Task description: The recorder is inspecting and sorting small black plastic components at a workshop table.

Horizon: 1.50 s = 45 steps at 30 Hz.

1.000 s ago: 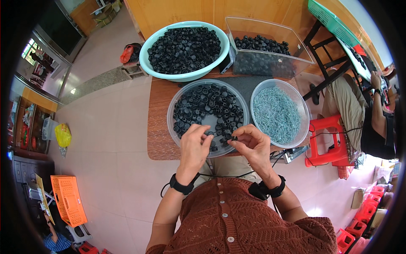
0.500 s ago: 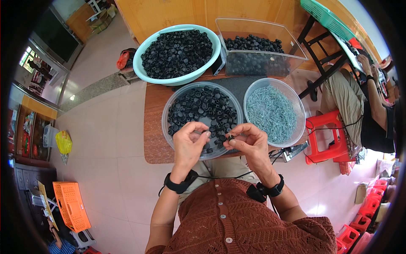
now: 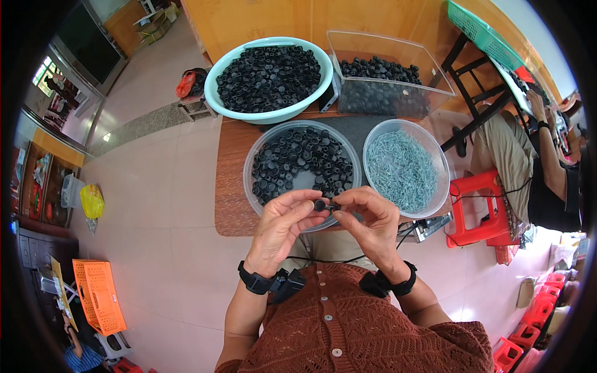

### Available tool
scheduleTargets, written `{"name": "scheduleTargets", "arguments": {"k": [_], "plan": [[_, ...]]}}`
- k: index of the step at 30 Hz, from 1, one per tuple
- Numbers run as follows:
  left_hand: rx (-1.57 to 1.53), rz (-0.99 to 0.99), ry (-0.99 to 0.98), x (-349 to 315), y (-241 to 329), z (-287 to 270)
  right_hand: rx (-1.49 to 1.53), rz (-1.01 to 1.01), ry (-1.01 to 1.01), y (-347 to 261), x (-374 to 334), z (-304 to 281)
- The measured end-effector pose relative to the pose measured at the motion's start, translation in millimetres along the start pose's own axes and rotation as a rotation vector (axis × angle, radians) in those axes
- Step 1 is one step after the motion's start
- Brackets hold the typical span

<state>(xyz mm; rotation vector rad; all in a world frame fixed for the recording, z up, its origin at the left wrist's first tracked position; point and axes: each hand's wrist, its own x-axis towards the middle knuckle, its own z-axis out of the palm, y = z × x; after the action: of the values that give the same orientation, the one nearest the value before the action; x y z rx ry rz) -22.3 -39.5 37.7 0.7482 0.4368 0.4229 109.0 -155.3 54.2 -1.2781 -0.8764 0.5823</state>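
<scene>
Over the near edge of a round clear tub (image 3: 247, 166) of black plastic caps (image 3: 273, 163), my two hands meet. Between thumb and fingertips, my left hand (image 3: 278, 227) pinches a round black cap (image 3: 319, 205), its hollow side showing. Close against it, my right hand (image 3: 375, 225) grips a small dark piece (image 3: 335, 207), mostly covered by the fingertips; its exact kind cannot be made out. To the right stands another round clear tub (image 3: 445, 163), filled with silvery screws (image 3: 401, 171).
Behind the tubs are a pale green basin (image 3: 214, 102) heaped with black caps and a clear rectangular bin (image 3: 385, 99) of black parts. They stand on a brown wooden table (image 3: 230, 205). At the right, a person (image 3: 507, 140) sits near a red stool (image 3: 476, 208).
My hands have come together, bringing the cap and the small dark piece close to each other. The cap now shows clearly in my left fingertips. The view has shifted slightly.
</scene>
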Motion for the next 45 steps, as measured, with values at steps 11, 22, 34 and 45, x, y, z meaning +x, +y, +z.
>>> {"name": "scheduleTargets", "arguments": {"k": [11,22,34,45], "plan": [[-0.038,0.010,-0.025,-0.7,-3.6,-3.3,-0.315,-0.206,-0.015,-1.7,0.0,4.9],[0.000,0.022,-0.009,-0.7,-4.5,-2.3,-0.363,-0.245,-0.016,1.2,0.5,6.4],[0.119,0.083,0.005,-0.5,-6.3,-0.2,-0.499,-0.348,-0.025,-0.3,-0.8,9.7],[0.036,0.035,-0.017,-2.9,-7.8,-1.4,-0.503,-0.419,-0.047,-0.9,-1.7,8.8]]}}
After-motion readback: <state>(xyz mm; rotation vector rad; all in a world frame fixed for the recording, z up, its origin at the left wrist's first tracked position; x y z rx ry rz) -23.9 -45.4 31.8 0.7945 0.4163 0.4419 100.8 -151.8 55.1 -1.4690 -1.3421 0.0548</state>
